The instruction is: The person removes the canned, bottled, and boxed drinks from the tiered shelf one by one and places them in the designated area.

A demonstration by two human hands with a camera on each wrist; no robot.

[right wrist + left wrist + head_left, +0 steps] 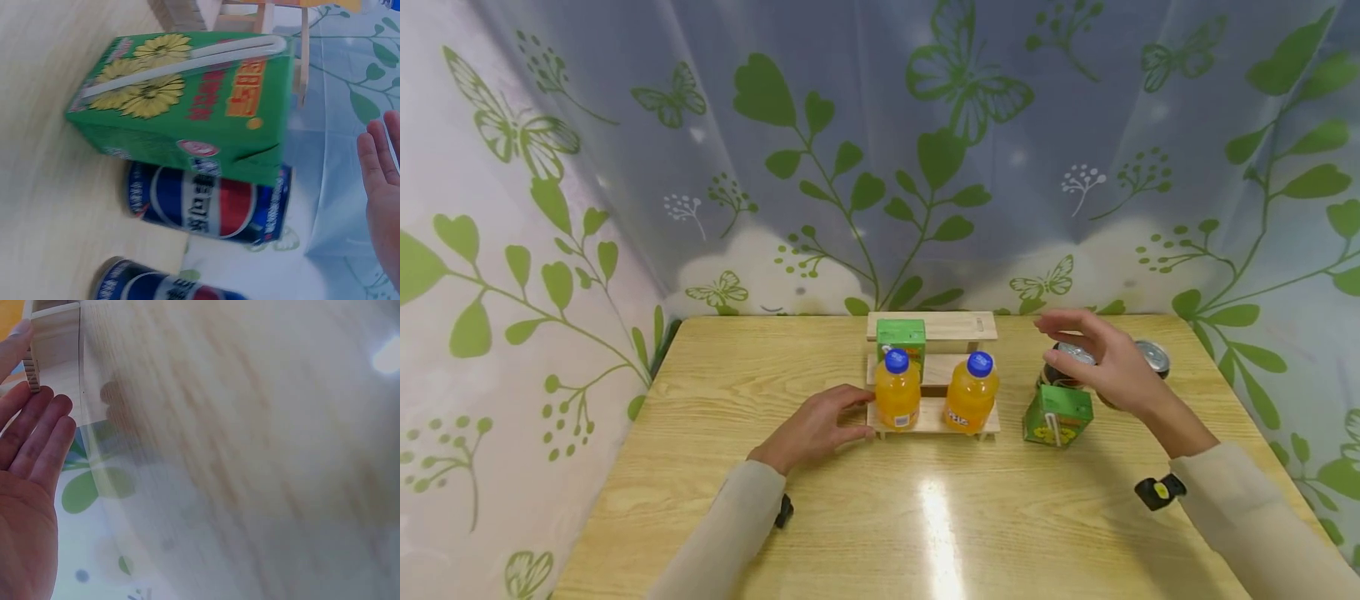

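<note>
A small three-step wooden rack [932,325] stands on the table. Two orange juice bottles with blue caps, a left one [897,396] and a right one [972,400], stand on its lowest step, and a green drink carton [901,333] is on the middle step behind the left bottle. My left hand [811,429] rests its fingertips at the rack's left end, fingers loosely extended. My right hand [1112,367] hovers above a cola can [1071,357], holding nothing, fingers spread from the thumb. In front of that can stands another green carton [181,94] with a straw on its face.
A second cola can [1152,357] stands further right, partly behind my right wrist. The wood-grain table [752,517] meets a patterned curtain [865,167] at the back and sides. Light glares on the tabletop in front of the rack.
</note>
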